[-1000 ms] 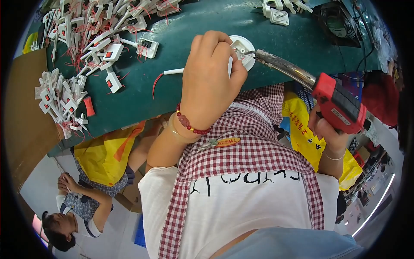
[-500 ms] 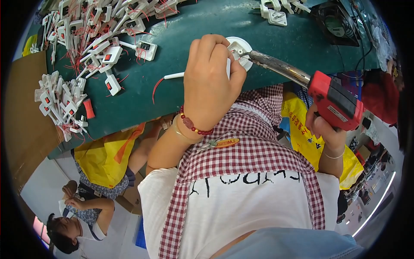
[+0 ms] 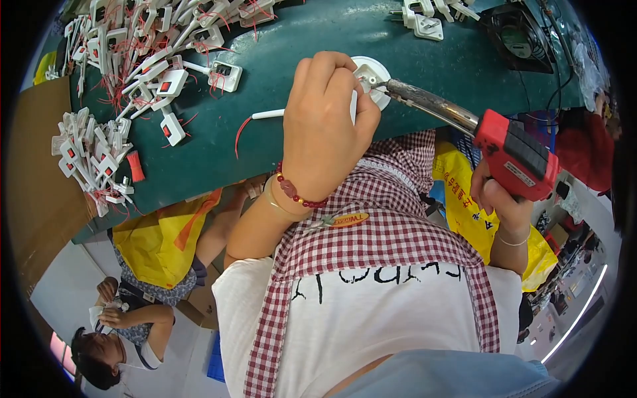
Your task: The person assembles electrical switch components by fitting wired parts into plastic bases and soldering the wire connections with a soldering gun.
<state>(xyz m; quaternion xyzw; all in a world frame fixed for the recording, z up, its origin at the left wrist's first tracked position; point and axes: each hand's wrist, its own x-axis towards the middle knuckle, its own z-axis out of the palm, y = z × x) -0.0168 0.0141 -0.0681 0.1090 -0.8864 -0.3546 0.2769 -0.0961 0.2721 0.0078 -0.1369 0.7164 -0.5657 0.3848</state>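
My left hand (image 3: 327, 119) is closed on a white plastic part (image 3: 353, 106), mostly hidden under the fingers, beside a round white piece (image 3: 379, 71) on the green table. A white cable (image 3: 267, 115) with a red wire end comes out to the left of this hand. My right hand (image 3: 502, 199) grips the red and black handle of a soldering iron (image 3: 519, 156). The iron's dark tip reaches the round piece, close to my left fingertips. Whether the tip touches a wire there cannot be made out.
Many white switch parts with red wires (image 3: 142, 50) heap at the upper left, with a smaller pile (image 3: 93, 156) and a red bundle (image 3: 135, 166) below. White plugs (image 3: 428, 26) and a black fan (image 3: 516, 41) lie at the back. A person (image 3: 142, 315) sits at the lower left.
The soldering iron and my right hand have shifted slightly left since the first frame. My left hand has barely moved. The other person's hands have changed position and now hold something white.
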